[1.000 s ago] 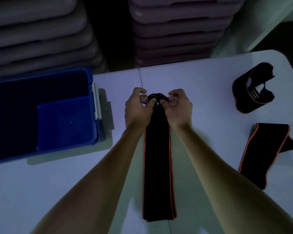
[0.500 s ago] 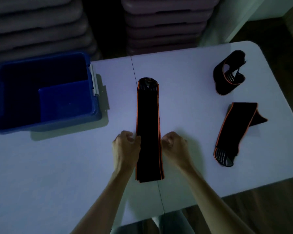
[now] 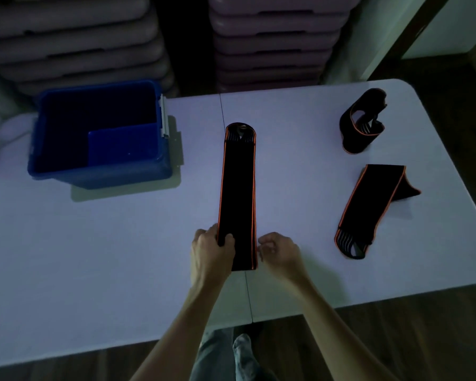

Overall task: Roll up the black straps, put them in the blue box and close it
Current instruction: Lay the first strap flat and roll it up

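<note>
A long black strap with orange edges [image 3: 238,188] lies flat and straight down the middle of the white table [image 3: 94,243]. My left hand [image 3: 210,250] pinches its near left edge, thumb on top. My right hand [image 3: 279,250] sits curled at the strap's near right edge; whether it grips the edge is unclear. A second black strap [image 3: 368,204] lies folded at the right. A third black strap [image 3: 362,123] stands loosely coiled at the far right. The blue box [image 3: 99,169] stands open at the far left with nothing black inside.
Stacks of grey plastic items [image 3: 272,37] rise behind the table. A grey latch [image 3: 163,116] is on the box's right side. The table's near edge [image 3: 176,342] runs just in front of my legs, and wooden floor shows at the right.
My hands left the strap's far end and came back to its near end. The left hand now pinches the near left edge. The camera pulled back and higher.
</note>
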A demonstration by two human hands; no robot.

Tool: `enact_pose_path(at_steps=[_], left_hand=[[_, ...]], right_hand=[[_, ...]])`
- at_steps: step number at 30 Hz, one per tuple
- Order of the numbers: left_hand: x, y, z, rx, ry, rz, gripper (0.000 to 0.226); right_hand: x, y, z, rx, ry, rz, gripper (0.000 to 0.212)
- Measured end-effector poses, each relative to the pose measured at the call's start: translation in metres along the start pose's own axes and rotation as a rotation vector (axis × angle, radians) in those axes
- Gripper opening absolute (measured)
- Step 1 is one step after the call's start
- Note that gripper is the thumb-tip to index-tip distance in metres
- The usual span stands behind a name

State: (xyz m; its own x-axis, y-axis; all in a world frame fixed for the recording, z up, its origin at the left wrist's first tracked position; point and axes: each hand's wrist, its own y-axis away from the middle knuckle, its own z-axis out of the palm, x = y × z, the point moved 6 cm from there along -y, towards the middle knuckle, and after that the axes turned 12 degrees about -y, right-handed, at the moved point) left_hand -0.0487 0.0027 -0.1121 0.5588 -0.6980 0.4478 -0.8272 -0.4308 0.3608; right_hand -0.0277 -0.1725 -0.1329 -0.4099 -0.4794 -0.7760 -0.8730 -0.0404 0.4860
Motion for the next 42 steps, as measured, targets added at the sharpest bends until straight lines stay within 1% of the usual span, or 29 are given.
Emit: enact_pose_path(at_steps=[3,5,6,7,8,9,10,12,14,15,16,18,20,22,26,30,33,37,40,42], left_hand=[[-0.002,0.01,0.005,-0.012,0.0,0.038,0.024],[-0.005,0.011,0.007,-0.032,0.025,0.01,0.012],[-0.007,0.012,0.008,-0.035,0.053,-0.006,0.01],[-0.01,0.013,0.008,-0.028,0.065,-0.023,0.019],[-0.013,0.016,0.008,-0.025,0.075,-0.033,0.021],[-0.015,0.018,0.008,-0.037,0.082,-0.03,0.016],[-0.016,0.022,0.009,-0.056,0.089,-0.019,0.011],[-0.017,0.027,0.013,-0.089,0.086,0.023,0.018],[-0.02,0.031,0.013,-0.097,0.082,0.041,0.01],[-0.022,0.033,0.011,-0.087,0.074,0.046,0.012],[-0.025,0.034,0.009,-0.062,0.073,0.063,0.021],[-0.027,0.04,0.003,-0.01,0.073,0.153,0.047],[-0.026,0.047,0.001,0.0,0.058,0.251,0.062],[-0.027,0.05,0.005,-0.026,0.095,0.262,0.068],[-0.028,0.053,0.014,-0.053,0.179,0.227,0.07],[-0.028,0.053,0.016,-0.057,0.138,0.264,0.074],[-0.027,0.053,0.016,-0.047,0.06,0.339,0.072],[-0.023,0.05,0.017,-0.048,-0.018,0.377,0.064],[-0.017,0.052,0.017,-0.067,-0.148,0.411,0.05],[-0.011,0.054,0.012,-0.032,-0.293,0.456,0.042]], right_hand=[[-0.003,0.01,0.007,-0.069,-0.001,-0.021,0.023],[0.0,0.012,0.007,-0.072,-0.041,-0.034,0.023],[0.003,0.013,0.006,-0.071,-0.077,-0.022,0.023],[0.007,0.014,0.006,-0.071,-0.113,-0.006,0.024],[0.01,0.016,0.005,-0.071,-0.139,0.005,0.025],[0.013,0.016,0.006,-0.079,-0.158,0.006,0.025],[0.014,0.019,0.007,-0.088,-0.158,0.0,0.023],[0.014,0.023,0.007,-0.095,-0.148,-0.02,0.019],[0.016,0.028,0.006,-0.087,-0.122,-0.063,0.023],[0.015,0.031,0.004,-0.073,-0.082,-0.109,0.029],[0.012,0.036,0.002,-0.057,-0.035,-0.17,0.035],[0.005,0.046,0.002,-0.047,0.012,-0.292,0.043],[0.002,0.052,0.006,-0.064,0.025,-0.369,0.045],[0.001,0.053,0.012,-0.064,0.054,-0.397,0.045],[0.003,0.052,0.014,-0.036,0.088,-0.405,0.043],[0.002,0.052,0.011,-0.083,0.127,-0.427,0.042],[0.001,0.051,0.01,-0.108,0.169,-0.439,0.043],[0.002,0.051,0.011,-0.117,0.197,-0.444,0.043],[0.002,0.05,0.014,-0.123,0.212,-0.471,0.041],[0.004,0.05,0.015,-0.119,0.265,-0.492,0.042]])
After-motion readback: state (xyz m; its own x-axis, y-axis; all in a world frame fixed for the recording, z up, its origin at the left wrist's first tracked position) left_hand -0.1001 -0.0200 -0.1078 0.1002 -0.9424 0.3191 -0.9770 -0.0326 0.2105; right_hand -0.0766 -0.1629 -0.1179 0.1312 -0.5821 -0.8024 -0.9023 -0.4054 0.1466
